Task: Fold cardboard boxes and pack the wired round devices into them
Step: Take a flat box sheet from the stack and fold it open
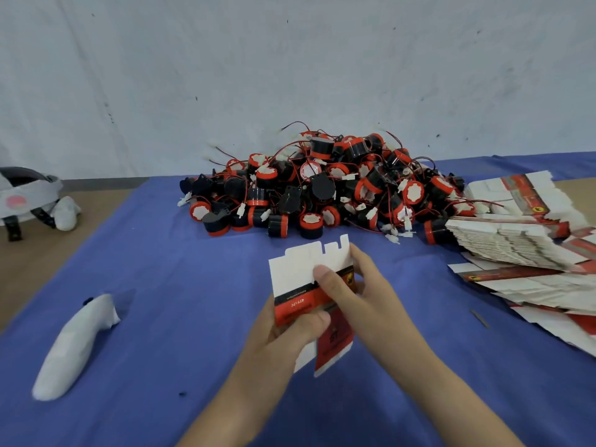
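A flat cardboard box (pixel 298 275), white with red and black print, is held above the blue cloth (pixel 167 253) in the middle of the view. My left hand (pixel 283 333) grips its lower left part, thumb across the red panel. My right hand (pixel 351 295) pinches its right side, thumb on the white face and fingers behind. Its white tabbed flaps point away from me. Behind it lies a large pile of wired round devices (pixel 325 185), black with red rings, red wires and white plugs.
Stacks of flat unfolded boxes (pixel 516 243) spread over the right side of the table. A white wrapped controller (pixel 72 346) lies at the left on the cloth. A headset and a second white wrapped object (pixel 29 198) sit at the far left. A white wall stands behind.
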`<control>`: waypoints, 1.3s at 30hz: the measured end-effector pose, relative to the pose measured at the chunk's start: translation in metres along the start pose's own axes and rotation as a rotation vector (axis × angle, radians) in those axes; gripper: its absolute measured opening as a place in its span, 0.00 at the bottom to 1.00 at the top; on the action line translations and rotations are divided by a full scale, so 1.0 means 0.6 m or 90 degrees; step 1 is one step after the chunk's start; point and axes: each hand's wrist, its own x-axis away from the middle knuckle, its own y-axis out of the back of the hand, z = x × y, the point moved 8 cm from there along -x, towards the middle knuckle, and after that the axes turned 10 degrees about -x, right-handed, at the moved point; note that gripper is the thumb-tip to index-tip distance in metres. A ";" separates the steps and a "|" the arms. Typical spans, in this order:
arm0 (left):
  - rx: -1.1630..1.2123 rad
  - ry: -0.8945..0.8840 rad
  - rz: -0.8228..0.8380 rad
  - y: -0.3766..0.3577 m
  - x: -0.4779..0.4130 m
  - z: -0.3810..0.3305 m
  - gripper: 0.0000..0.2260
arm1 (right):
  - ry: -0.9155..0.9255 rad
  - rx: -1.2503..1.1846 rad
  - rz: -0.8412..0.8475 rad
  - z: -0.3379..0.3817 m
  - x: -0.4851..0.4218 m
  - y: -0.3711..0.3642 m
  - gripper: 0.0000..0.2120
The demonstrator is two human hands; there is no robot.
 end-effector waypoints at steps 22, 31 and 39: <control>-0.160 -0.153 0.118 -0.039 0.015 -0.057 0.20 | 0.037 -0.057 0.082 0.036 0.042 -0.008 0.12; -0.106 -0.088 -0.075 0.026 -0.006 -0.032 0.25 | 0.098 -0.013 0.119 0.023 0.054 -0.031 0.30; -0.132 -0.090 -0.101 0.029 -0.005 -0.027 0.29 | 0.168 0.085 0.053 0.014 0.055 -0.037 0.25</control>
